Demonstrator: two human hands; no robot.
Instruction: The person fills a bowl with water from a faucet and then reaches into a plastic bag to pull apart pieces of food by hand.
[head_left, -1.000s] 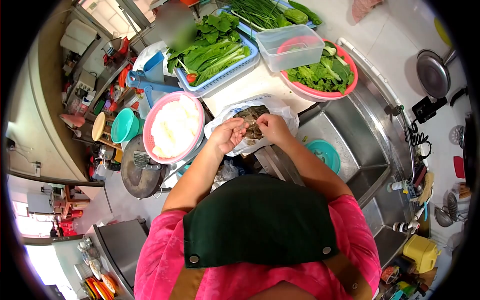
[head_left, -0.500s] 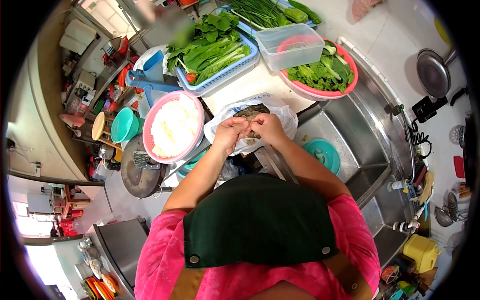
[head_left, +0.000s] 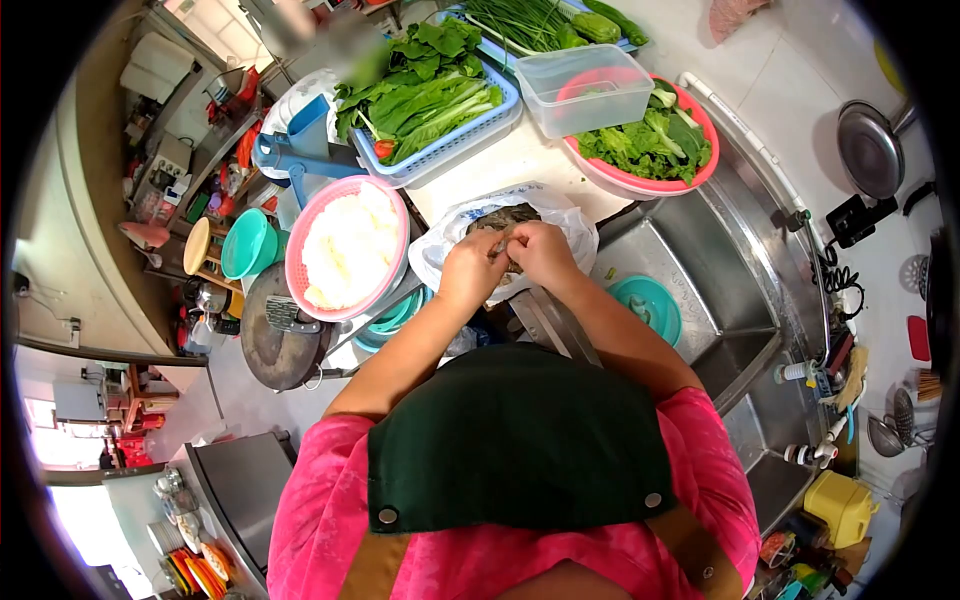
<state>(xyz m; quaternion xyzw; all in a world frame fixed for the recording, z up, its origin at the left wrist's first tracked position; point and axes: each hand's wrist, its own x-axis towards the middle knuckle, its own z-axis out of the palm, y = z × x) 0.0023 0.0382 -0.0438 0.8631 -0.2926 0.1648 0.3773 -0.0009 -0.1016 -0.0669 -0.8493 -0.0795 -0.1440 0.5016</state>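
My left hand [head_left: 476, 266] and my right hand [head_left: 543, 252] meet over an open white plastic bag [head_left: 432, 244]. Fingers of both are pinched together on one small greyish piece, which looks like a raw shrimp and is mostly hidden by the fingertips. Inside the bag, just beyond my fingers, lies a dark grey-brown heap of what look like shrimp [head_left: 503, 216]. To the right, in the steel sink, a teal bowl [head_left: 672, 322] holds a few pale, greyish pieces.
Left of the bag stands a pink basket [head_left: 298, 282] of whitish food, overexposed. Behind are a blue basket [head_left: 509, 101] of leafy greens, a clear plastic container [head_left: 585, 100] and a red-pink basin [head_left: 712, 150] of greens. A cleaver [head_left: 283, 312] rests on a round chopping board [head_left: 268, 355].
My left hand has turned so its back faces up more, and its fingers have shifted slightly. Both hands stay pinched together over the bag.
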